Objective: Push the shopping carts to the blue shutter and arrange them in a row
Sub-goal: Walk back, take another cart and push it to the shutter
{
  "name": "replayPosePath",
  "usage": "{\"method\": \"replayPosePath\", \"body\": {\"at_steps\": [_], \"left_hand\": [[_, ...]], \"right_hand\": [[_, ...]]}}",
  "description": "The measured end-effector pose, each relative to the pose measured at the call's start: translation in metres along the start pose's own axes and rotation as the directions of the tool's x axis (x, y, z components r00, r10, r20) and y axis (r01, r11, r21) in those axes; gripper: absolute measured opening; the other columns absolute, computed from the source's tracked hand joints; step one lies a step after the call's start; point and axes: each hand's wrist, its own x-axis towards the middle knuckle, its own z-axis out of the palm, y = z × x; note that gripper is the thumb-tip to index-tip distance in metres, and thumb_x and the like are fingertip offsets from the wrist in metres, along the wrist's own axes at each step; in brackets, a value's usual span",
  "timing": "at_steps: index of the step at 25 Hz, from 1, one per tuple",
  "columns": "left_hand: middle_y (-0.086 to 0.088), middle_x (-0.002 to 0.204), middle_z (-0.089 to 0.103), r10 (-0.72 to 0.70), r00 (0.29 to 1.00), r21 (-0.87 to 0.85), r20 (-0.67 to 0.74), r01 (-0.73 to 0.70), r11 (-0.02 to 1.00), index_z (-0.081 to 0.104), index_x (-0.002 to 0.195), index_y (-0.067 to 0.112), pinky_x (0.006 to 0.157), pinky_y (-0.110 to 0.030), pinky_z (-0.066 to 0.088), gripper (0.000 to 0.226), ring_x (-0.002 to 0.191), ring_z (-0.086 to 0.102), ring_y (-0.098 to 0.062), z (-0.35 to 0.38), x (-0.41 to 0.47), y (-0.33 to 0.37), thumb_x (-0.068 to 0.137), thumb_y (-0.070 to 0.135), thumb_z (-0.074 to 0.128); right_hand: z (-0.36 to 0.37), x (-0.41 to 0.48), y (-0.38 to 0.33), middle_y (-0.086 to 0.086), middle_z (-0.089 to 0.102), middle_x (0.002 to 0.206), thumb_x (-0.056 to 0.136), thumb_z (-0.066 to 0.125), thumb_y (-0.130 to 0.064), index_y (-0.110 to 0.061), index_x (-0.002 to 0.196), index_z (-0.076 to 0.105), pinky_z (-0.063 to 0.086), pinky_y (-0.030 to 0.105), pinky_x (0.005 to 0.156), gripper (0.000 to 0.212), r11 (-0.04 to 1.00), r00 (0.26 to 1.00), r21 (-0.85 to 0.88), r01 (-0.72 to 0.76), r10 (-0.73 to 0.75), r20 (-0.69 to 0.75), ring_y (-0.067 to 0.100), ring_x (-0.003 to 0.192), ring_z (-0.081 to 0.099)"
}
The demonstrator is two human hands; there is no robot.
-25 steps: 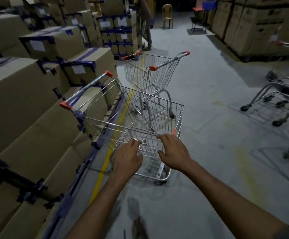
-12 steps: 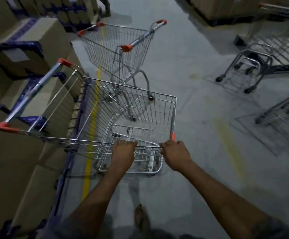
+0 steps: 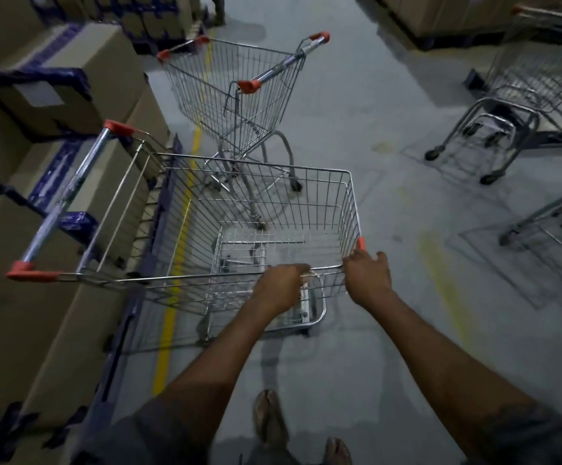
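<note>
A wire shopping cart [image 3: 323, 203] stands just in front of me, its red-capped handle [image 3: 68, 199] turned to the left, close to the stacked boxes. My left hand [image 3: 281, 285] grips the near rim of its basket, fingers curled over the wire. At the rim's right corner, beside a red cap, my right hand [image 3: 368, 276] holds on. A second empty cart [image 3: 236, 95] stands straight ahead, its basket just beyond the far rim of mine. No blue shutter is in view.
Taped cardboard boxes [image 3: 54, 95] are stacked along the left, beside a yellow floor line [image 3: 175, 283]. More carts stand at the right [image 3: 494, 129] and the lower right [image 3: 554, 243]. More boxes [image 3: 440, 15] sit at the back right. Grey concrete floor [image 3: 390, 112] lies between. My feet [image 3: 269, 417] show below.
The cart and the one ahead have come nearer and lower in view. My hands went from reaching to holding the near rim, and the right hand slid to the corner.
</note>
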Motion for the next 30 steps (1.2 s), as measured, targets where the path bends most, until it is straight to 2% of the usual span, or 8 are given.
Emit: {"method": "replayPosePath", "body": {"at_steps": [2,4,7,10,13,17,25,30], "left_hand": [[-0.006,0.133,0.066,-0.036,0.999,-0.046,-0.038,0.034,0.998,0.056,0.140,0.028,0.093,-0.041,0.053,0.038,0.119,0.062,-0.031,-0.007,-0.021,0.004,0.103,0.030,0.051],[-0.003,0.132,0.067,-0.077,0.986,0.013,-0.151,0.080,0.997,0.058,0.139,0.029,0.093,-0.039,0.052,0.038,0.118,0.064,-0.028,-0.013,-0.048,-0.006,0.101,0.034,0.053],[0.000,0.127,0.069,-0.206,0.935,0.026,-0.290,0.223,0.975,0.064,0.131,0.027,0.094,-0.039,0.049,0.034,0.116,0.064,-0.024,-0.017,-0.096,-0.034,0.097,0.031,0.059],[0.000,0.130,0.066,-0.367,0.869,0.036,-0.332,0.400,0.916,0.064,0.129,0.026,0.098,-0.043,0.044,0.034,0.121,0.060,-0.025,-0.023,-0.139,-0.057,0.096,0.032,0.059],[0.000,0.136,0.061,-0.446,0.825,0.030,-0.347,0.484,0.874,0.060,0.134,0.026,0.103,-0.045,0.039,0.038,0.128,0.053,-0.025,-0.022,-0.174,-0.072,0.096,0.030,0.059],[0.000,0.134,0.060,-0.473,0.803,0.024,-0.362,0.515,0.857,0.060,0.131,0.025,0.101,-0.047,0.041,0.042,0.128,0.052,-0.026,-0.018,-0.208,-0.096,0.090,0.030,0.064],[-0.003,0.124,0.069,-0.420,0.876,0.062,-0.237,0.445,0.893,0.064,0.127,0.027,0.090,-0.040,0.049,0.035,0.116,0.063,-0.029,-0.027,-0.226,-0.114,0.093,0.028,0.057],[0.006,0.126,0.069,-0.235,0.971,-0.059,-0.050,0.232,0.971,0.062,0.129,0.033,0.089,-0.035,0.051,0.034,0.117,0.064,-0.022,-0.043,-0.213,-0.095,0.096,0.034,0.054]], "right_hand": [[-0.006,-0.007,0.003,0.008,0.055,0.142,0.091,0.057,-0.020,-0.018,0.133,0.056,0.022,0.056,0.115,0.042,0.998,0.998,-0.040,-0.056,0.056,0.017,0.026,0.151,0.025],[-0.016,-0.018,-0.009,0.009,0.056,0.138,0.088,0.056,-0.022,-0.019,0.135,0.055,0.021,0.059,0.117,0.046,0.997,0.997,-0.024,-0.071,0.071,-0.017,0.029,0.142,0.038],[-0.027,-0.037,-0.055,0.009,0.049,0.147,0.088,0.061,-0.024,-0.021,0.146,0.043,0.023,0.059,0.117,0.061,0.975,0.978,0.084,0.205,-0.201,-0.051,0.029,0.141,0.038],[-0.032,-0.058,-0.114,0.010,0.032,0.161,0.092,0.062,-0.024,-0.022,0.157,0.028,0.026,0.054,0.116,0.074,0.853,0.871,0.177,0.491,-0.487,-0.066,0.029,0.147,0.029],[-0.029,-0.073,-0.157,0.011,0.018,0.167,0.095,0.059,-0.026,-0.022,0.161,0.015,0.026,0.054,0.117,0.080,0.797,0.813,0.184,0.576,-0.581,-0.028,0.032,0.151,0.020],[-0.019,-0.081,-0.184,0.010,0.017,0.167,0.094,0.060,-0.020,-0.020,0.162,0.009,0.032,0.054,0.115,0.085,0.824,0.828,0.089,0.560,-0.561,-0.008,0.034,0.151,0.019],[-0.002,-0.074,-0.175,0.002,0.070,0.108,0.095,0.059,-0.017,-0.033,0.122,0.065,0.056,0.036,0.076,0.032,0.913,0.921,0.173,0.369,-0.335,-0.198,0.026,0.099,0.068],[-0.006,-0.084,-0.124,0.004,0.071,0.113,0.095,0.064,-0.026,-0.033,0.117,0.072,0.051,0.033,0.079,0.025,0.958,0.978,0.219,0.186,-0.159,-0.135,0.026,0.097,0.070]]}}
